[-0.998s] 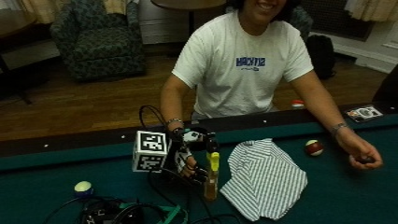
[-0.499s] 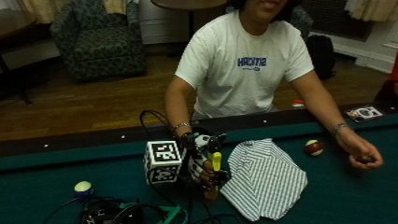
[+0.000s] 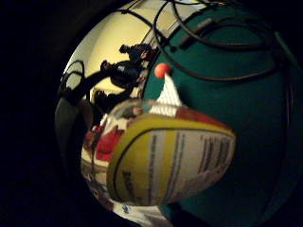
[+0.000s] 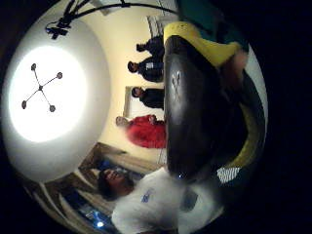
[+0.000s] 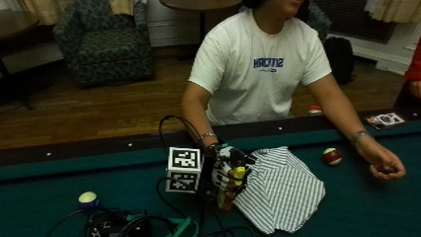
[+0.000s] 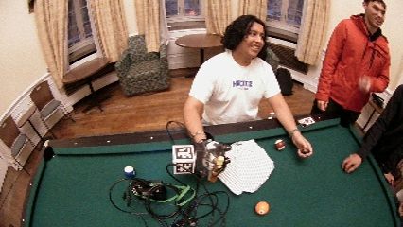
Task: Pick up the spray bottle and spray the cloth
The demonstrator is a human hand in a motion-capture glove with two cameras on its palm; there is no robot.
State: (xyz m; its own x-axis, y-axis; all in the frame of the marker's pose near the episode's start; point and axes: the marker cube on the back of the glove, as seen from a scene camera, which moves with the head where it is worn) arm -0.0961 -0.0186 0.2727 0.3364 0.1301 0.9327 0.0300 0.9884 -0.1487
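In the outside view my gloved right hand (image 5: 224,170) grips the spray bottle (image 5: 229,197) around its neck, holding it upright over the green felt. The yellow spray head (image 5: 238,173) sits against the left edge of the striped cloth (image 5: 283,192), which lies flat on the table. The little finger side palm view is filled by the bottle's yellow and white label (image 3: 175,161), with a corner of the cloth (image 3: 168,97) beyond it. Close in the thumb side palm view are the black and yellow spray head (image 4: 195,112). The wide view shows the hand (image 6: 207,158) beside the cloth (image 6: 247,165).
A red and white ball (image 5: 331,156) lies right of the cloth, near the person's bare left hand (image 5: 381,165). A yellow and blue ball (image 5: 87,198) and a tangle of cables (image 5: 125,224) lie to the left. An orange ball (image 6: 261,207) sits near the front.
My hand, with the bottle in it, has shifted a little to the right, toward the cloth's edge. The cloth and the balls have stayed put.
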